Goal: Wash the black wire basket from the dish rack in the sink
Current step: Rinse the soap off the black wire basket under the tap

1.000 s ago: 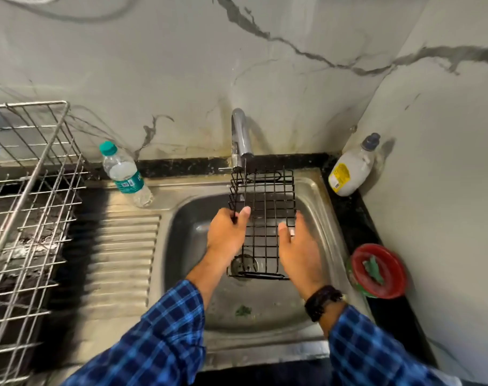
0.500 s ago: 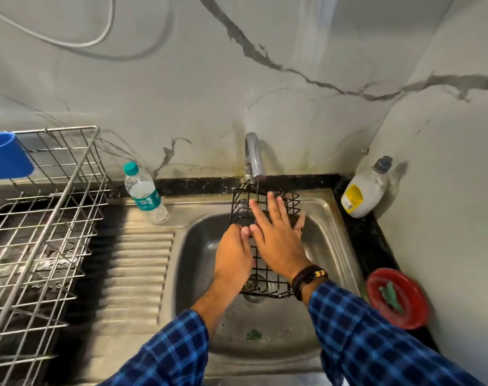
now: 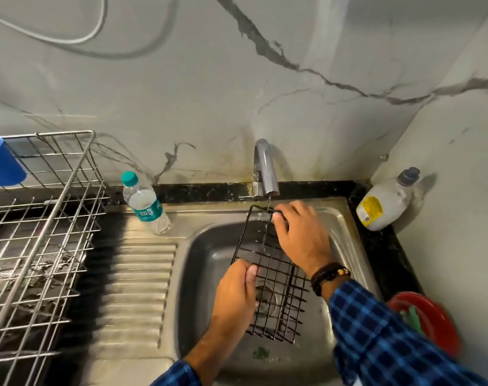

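Note:
The black wire basket (image 3: 276, 288) hangs tilted over the steel sink (image 3: 203, 263), its far rim under the tap (image 3: 263, 168), from which a thin stream of water runs onto it. My left hand (image 3: 235, 291) grips the basket's left edge with fingers curled round the wire. My right hand (image 3: 301, 235) lies across the basket's right side, fingers bent over its far rim near the stream. The silver dish rack (image 3: 42, 232) stands at the left on the draining side.
A water bottle (image 3: 144, 203) stands on the sink's back left rim. A white soap bottle (image 3: 384, 201) sits in the back right corner, a red bowl (image 3: 423, 321) on the dark counter at the right. A blue cup (image 3: 2, 162) hangs on the rack.
The basket has tipped from upright to slanted with its far rim under the tap. My right hand slid from the basket's front face up to the far rim; my left hand dropped to the lower left edge.

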`<state>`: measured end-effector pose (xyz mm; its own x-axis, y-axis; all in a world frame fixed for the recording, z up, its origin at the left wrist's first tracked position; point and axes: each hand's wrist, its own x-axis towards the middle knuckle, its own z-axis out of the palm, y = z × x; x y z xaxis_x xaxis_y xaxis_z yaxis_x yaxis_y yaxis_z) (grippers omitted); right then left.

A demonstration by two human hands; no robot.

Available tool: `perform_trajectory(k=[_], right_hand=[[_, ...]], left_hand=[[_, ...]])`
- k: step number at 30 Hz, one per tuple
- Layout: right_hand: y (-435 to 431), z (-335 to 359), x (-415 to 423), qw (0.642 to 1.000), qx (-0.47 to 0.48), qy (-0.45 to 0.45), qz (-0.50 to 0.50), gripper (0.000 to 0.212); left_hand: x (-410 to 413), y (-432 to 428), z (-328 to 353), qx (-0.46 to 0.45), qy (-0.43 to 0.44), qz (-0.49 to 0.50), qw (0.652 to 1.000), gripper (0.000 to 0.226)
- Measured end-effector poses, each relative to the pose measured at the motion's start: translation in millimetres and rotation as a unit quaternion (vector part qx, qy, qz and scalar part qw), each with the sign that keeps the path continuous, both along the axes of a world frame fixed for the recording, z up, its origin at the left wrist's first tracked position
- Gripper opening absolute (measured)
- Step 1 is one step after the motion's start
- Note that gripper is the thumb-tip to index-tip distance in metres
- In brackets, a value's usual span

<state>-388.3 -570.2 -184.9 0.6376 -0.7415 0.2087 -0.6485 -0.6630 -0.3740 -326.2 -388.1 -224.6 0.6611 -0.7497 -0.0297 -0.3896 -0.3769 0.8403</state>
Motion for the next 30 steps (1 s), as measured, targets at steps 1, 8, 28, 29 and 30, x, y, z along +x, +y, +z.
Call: perform_trajectory(k=[1, 8, 28, 29, 30], right_hand=[[-4, -1, 1, 0.999, 0.038, 0.013, 0.002, 0.042], [-26, 20, 9, 0.921, 0.380, 0.072, -0.044, 0.043], [-2, -25, -35, 0.751, 0.501, -0.427, -0.046, 0.039], [0, -25, -37, 0.742, 0.501, -0.444, -0.032, 0.047], [3, -23, -40, 0.728, 0.508, -0.460, -0.020, 0.059]], left_hand=[[-1, 3, -4, 0.002, 0.002, -0.001, 1.000, 0.027], [0, 15, -11, -0.011, -0.102, -0.035, 0.994, 0.035], [106, -14, 21, 0.223, 0.159, 0.151, 0.950, 0.065], [111, -16, 25, 0.185, 0.274, 0.184, 0.926, 0.054], [117, -19, 31, 0.154, 0.360, 0.202, 0.898, 0.046]])
